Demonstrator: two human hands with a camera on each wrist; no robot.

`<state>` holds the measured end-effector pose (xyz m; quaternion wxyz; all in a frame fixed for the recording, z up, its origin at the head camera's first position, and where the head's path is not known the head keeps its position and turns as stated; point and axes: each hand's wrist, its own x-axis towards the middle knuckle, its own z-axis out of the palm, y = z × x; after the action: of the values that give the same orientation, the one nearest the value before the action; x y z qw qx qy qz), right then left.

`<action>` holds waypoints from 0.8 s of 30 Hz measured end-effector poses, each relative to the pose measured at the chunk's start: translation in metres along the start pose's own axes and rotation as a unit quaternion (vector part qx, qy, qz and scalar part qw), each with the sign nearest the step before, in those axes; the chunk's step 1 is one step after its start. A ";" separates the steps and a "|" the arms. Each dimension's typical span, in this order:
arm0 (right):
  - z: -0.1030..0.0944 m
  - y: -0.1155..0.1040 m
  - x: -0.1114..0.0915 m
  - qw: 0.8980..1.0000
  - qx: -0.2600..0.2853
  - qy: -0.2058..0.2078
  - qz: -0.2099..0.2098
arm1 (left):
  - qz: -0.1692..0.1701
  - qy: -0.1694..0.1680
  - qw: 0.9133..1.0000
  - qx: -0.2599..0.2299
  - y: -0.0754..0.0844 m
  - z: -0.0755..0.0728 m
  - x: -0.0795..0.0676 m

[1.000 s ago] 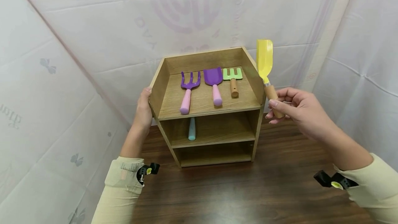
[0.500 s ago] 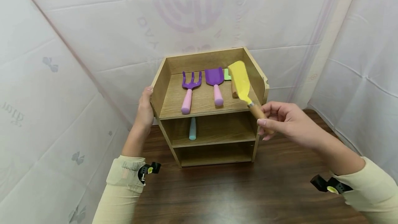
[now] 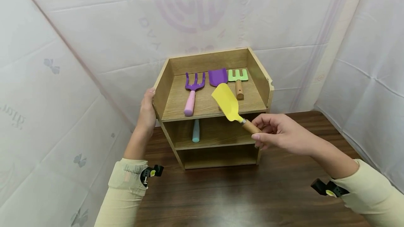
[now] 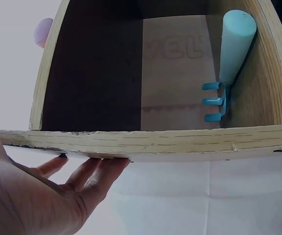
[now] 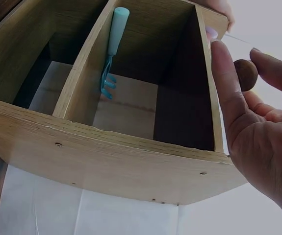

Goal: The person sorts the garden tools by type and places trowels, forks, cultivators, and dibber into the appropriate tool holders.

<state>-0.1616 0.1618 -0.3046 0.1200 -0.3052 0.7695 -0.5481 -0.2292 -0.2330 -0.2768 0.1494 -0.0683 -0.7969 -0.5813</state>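
My right hand [image 3: 281, 132] pinches the wooden handle of a yellow hand trowel [image 3: 226, 101], its blade tilted up-left over the shelf's front edge. Behind that blade, a purple spade [image 3: 218, 76] lies on the top deck of the wooden shelf unit [image 3: 168, 113], its pink handle mostly hidden. On its left is a purple hand fork [image 3: 190, 101]; on its right, a small green rake [image 3: 238, 77] with a wooden handle. My left hand [image 3: 146, 113] rests with extended fingers [image 4: 101, 178] against the unit's left outer side. A light-blue fork [image 4: 236, 49] lies in the middle compartment.
The unit stands on a dark wooden table [image 3: 227, 199] near a white printed sheet [image 3: 126, 27] hung as a back wall. Similar sheets close off both sides. Raised side panels [image 3: 258, 76] border the top deck.
My right hand has brought the yellow trowel left and down from beside the unit to its front edge, tipping the blade leftward. My left hand stays at the unit's side.
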 end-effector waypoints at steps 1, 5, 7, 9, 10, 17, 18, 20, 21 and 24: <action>0.000 0.000 0.000 1.000 -0.001 -0.004 0.002 | 0.002 -0.002 1.000 0.002 0.000 0.000 0.000; 0.001 0.004 -0.001 1.000 -0.010 -0.018 0.013 | 0.009 -0.008 1.000 0.007 0.000 0.000 -0.001; 0.001 0.006 -0.001 0.999 -0.021 -0.021 0.022 | 0.012 -0.011 1.000 0.007 0.001 0.001 -0.002; 0.000 0.010 -0.002 0.998 -0.036 -0.026 0.033 | 0.014 -0.012 1.000 0.003 0.001 0.002 -0.002; -0.001 0.011 -0.002 0.998 -0.042 -0.028 0.040 | 0.015 -0.013 1.000 0.001 0.001 0.002 -0.002; -0.003 0.021 -0.003 0.992 -0.089 -0.056 0.068 | 0.024 -0.019 0.999 -0.018 0.004 0.006 -0.001; -0.003 0.021 -0.004 0.991 -0.094 -0.061 0.067 | 0.025 -0.019 0.999 -0.018 0.004 0.007 -0.001; -0.002 0.022 -0.004 0.990 -0.102 -0.070 0.068 | 0.026 -0.017 0.999 -0.024 0.005 0.008 -0.001; -0.002 0.023 -0.004 0.989 -0.106 -0.074 0.070 | 0.026 -0.017 0.999 -0.024 0.005 0.008 0.000; -0.001 0.024 -0.004 0.986 -0.122 -0.086 0.071 | 0.028 -0.013 0.999 -0.021 0.005 0.009 0.000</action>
<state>-0.1673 0.1696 -0.3265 0.1865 -0.3080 0.8372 -0.4117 -0.2295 -0.2234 -0.2748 0.1536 -0.1017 -0.7840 -0.5929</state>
